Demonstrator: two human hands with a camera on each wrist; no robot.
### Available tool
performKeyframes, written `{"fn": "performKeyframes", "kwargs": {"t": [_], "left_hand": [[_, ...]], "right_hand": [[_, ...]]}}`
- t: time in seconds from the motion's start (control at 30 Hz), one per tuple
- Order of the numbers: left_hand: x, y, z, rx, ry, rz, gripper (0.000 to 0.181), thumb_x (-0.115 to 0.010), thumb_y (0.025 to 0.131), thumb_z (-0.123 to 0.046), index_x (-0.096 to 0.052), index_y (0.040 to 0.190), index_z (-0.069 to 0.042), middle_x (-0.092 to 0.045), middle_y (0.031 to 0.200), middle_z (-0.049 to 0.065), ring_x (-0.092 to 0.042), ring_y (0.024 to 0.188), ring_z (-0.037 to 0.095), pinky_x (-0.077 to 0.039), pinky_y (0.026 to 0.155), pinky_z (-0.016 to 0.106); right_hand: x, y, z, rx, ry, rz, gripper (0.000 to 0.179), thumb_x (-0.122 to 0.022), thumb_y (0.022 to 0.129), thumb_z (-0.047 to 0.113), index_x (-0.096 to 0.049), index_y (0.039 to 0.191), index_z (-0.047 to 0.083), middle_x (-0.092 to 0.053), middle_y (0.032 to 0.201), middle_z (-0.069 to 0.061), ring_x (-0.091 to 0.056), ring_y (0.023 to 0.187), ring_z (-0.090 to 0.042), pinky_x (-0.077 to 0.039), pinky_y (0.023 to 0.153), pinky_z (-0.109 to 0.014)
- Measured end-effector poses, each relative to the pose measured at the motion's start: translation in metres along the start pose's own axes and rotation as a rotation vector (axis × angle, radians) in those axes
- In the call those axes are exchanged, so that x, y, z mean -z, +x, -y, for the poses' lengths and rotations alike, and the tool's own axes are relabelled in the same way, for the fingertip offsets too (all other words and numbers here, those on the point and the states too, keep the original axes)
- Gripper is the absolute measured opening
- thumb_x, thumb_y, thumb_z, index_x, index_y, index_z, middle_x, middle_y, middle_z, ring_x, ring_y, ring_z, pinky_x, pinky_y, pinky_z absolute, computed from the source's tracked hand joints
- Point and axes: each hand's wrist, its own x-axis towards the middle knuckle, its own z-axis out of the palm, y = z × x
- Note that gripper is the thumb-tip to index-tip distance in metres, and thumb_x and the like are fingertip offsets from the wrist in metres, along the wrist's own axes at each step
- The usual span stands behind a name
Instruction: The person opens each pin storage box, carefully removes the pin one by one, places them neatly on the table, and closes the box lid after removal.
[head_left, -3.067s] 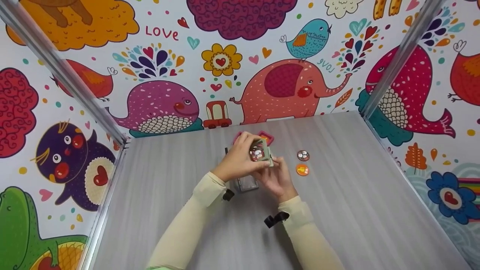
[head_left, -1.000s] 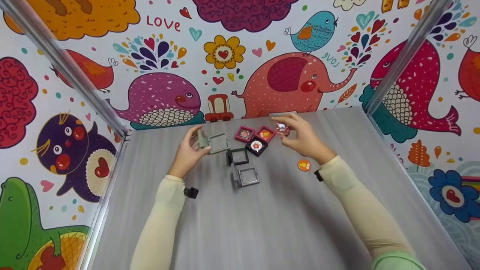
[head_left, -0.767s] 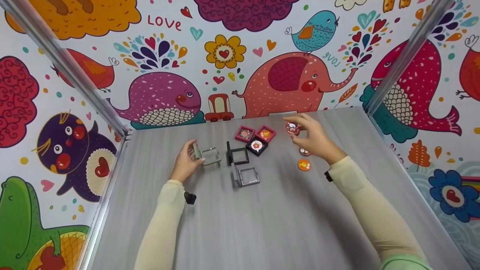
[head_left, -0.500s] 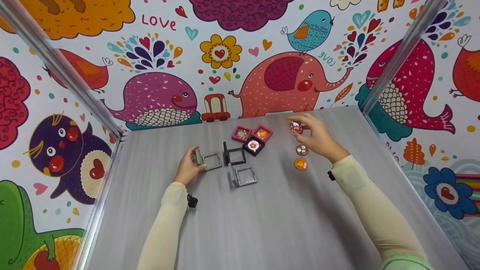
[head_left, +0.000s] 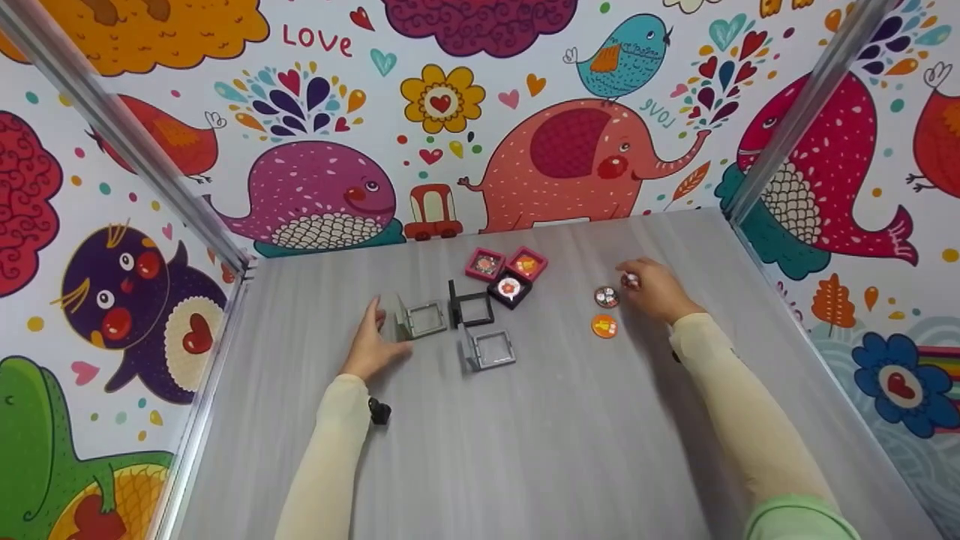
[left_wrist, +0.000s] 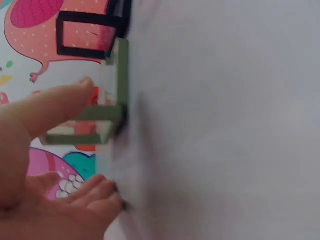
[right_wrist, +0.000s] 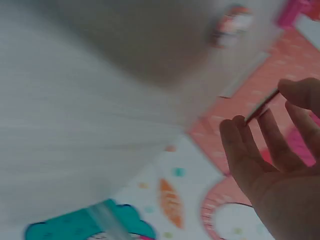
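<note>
My left hand (head_left: 373,345) is just left of a green hinged square frame case (head_left: 426,319), fingers spread and holding nothing. The case stands on the table with its lid raised; in the left wrist view the green case (left_wrist: 122,80) lies beyond my thumb. Between thumb and fingers my right hand (head_left: 658,291) pinches a small round badge (head_left: 631,280), low over the table at the right. The right wrist view shows this badge (right_wrist: 262,106) edge-on. Beside that hand lie a patterned round badge (head_left: 607,296) and an orange badge (head_left: 604,326).
A black case (head_left: 474,308) and a grey case (head_left: 495,349) stand with raised lids right of the green one. Behind them, two pink-red cases (head_left: 475,274) and a closed black case (head_left: 517,302) hold badges. Patterned walls (head_left: 517,97) border the table.
Both hands held the green case together earlier, then parted. My left hand has lowered it to the table and let go. My right hand carried the badge rightward and down.
</note>
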Motion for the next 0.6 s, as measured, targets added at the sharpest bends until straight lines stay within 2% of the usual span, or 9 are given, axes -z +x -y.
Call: {"fn": "performKeyframes", "kwargs": {"t": [0.17,0.33,0.47,0.6], "left_hand": [[-0.003,-0.003,0.006,-0.034,0.058,0.01,0.122,-0.088,0.084,0.006,-0.008,0.174,-0.009,-0.024,0.174,0.024,-0.025,0.16,0.041,-0.033,0.125,0.054],[-0.011,-0.002,0.008,-0.048,0.144,0.021,0.121,-0.089,0.083,0.008,-0.012,0.175,-0.01,-0.022,0.175,0.022,-0.024,0.16,0.042,-0.032,0.125,0.056],[-0.012,-0.003,0.011,-0.039,0.164,0.008,0.12,-0.09,0.083,0.007,-0.014,0.174,-0.009,-0.021,0.176,0.023,-0.023,0.16,0.043,-0.029,0.126,0.057],[-0.01,-0.005,0.012,-0.042,0.18,-0.003,0.119,-0.091,0.083,0.006,-0.014,0.174,-0.007,-0.021,0.175,0.024,-0.023,0.16,0.044,-0.027,0.127,0.056]], "right_hand": [[-0.016,0.002,-0.03,-0.011,-0.043,0.011,0.042,-0.07,0.095,-0.011,-0.065,0.137,-0.012,-0.068,0.128,-0.03,-0.063,0.12,-0.046,-0.047,0.111,-0.064],[-0.024,0.002,-0.041,-0.033,-0.057,-0.027,0.044,-0.071,0.093,-0.011,-0.064,0.137,-0.013,-0.069,0.126,-0.031,-0.065,0.117,-0.046,-0.049,0.108,-0.064],[-0.029,0.005,-0.026,-0.065,-0.025,-0.053,0.056,-0.073,0.094,-0.007,-0.056,0.147,-0.008,-0.059,0.136,-0.033,-0.059,0.125,-0.05,-0.046,0.111,-0.065],[-0.043,0.017,0.014,-0.077,0.077,-0.066,0.061,-0.075,0.098,0.001,-0.051,0.154,-0.001,-0.052,0.144,-0.029,-0.055,0.13,-0.047,-0.045,0.113,-0.063]]}}
